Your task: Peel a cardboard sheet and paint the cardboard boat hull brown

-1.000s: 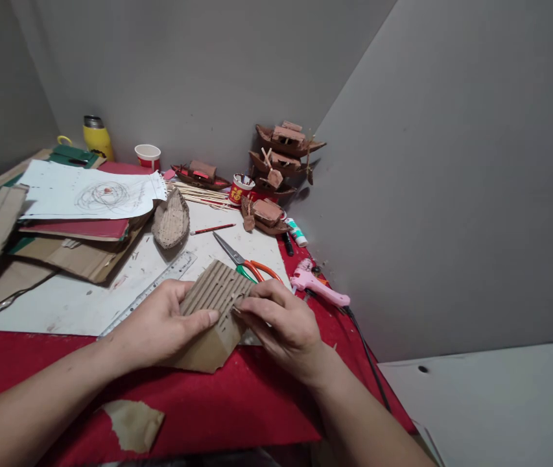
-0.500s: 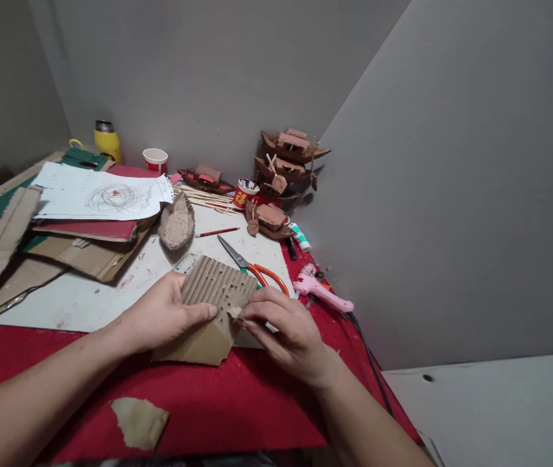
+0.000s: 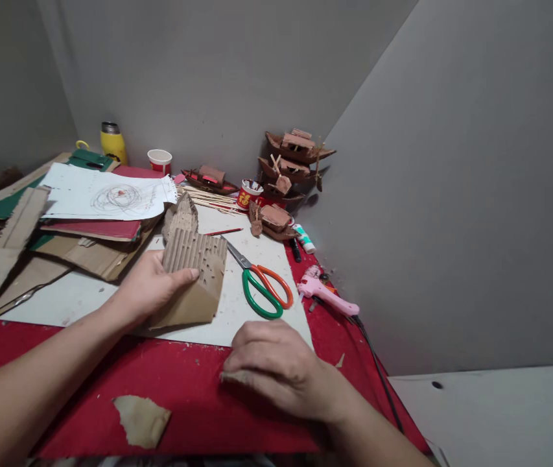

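My left hand (image 3: 152, 288) grips a piece of corrugated cardboard (image 3: 193, 259) by its left side, thumb on top. Its ridges are bare over the upper part, while smooth brown paper still covers the lower part. Low over the red cloth, my right hand (image 3: 276, 363) is closed, with a small torn scrap of paper (image 3: 237, 376) showing at the fingertips. Scissors (image 3: 261, 285) with one green and one orange handle lie just beyond that hand. Behind the cardboard sits a boat-shaped cardboard hull (image 3: 181, 214), partly covered by it.
A torn paper piece (image 3: 142, 420) lies on the red cloth (image 3: 193, 402) at the front. Stacked cardboard and a drawing (image 3: 111, 194) fill the left. Model boats (image 3: 298, 146), a paper cup (image 3: 249, 194) and a pencil (image 3: 225, 231) are behind; a pink glue gun (image 3: 329, 295) lies right.
My right hand has come away from the cardboard, down toward the front, with a scrap in its fingers. My left hand has shifted the cardboard slightly left and away, uncovering the scissors' green handle.
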`<state>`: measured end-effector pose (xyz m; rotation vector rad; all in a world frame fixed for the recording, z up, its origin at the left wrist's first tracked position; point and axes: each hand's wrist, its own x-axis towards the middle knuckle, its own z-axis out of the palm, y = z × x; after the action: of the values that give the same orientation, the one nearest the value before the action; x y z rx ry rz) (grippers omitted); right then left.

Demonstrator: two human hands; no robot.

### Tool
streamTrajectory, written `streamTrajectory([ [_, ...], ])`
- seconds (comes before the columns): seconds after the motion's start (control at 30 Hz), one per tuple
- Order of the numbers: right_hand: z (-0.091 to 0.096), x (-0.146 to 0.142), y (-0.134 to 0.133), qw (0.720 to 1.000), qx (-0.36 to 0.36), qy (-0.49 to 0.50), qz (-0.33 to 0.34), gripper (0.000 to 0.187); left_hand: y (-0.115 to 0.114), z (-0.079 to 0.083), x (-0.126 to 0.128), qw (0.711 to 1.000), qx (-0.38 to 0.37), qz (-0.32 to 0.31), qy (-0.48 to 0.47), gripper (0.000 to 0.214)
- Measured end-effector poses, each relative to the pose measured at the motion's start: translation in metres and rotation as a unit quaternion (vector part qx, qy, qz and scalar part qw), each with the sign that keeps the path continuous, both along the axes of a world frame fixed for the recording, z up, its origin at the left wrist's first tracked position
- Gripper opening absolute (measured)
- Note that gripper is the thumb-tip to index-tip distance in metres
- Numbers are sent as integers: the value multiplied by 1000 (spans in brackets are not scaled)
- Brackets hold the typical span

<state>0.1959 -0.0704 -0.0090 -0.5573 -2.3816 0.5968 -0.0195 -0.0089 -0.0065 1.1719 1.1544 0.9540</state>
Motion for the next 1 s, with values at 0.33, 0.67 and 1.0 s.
streamTrajectory([
  [0.33,-14,-13,-7,999,-8,-23,-41,17,-1,-7,5,991,-69,-68,-89,25],
  [0.67,-26,-11,4,965,40,82,-247,29,-8,-10,13,978,-109,-125,-123,38],
  [1.0,-35,-20,0,959,57,55,-274,32,-23,-10,24,995,5,-77,-70,42],
])
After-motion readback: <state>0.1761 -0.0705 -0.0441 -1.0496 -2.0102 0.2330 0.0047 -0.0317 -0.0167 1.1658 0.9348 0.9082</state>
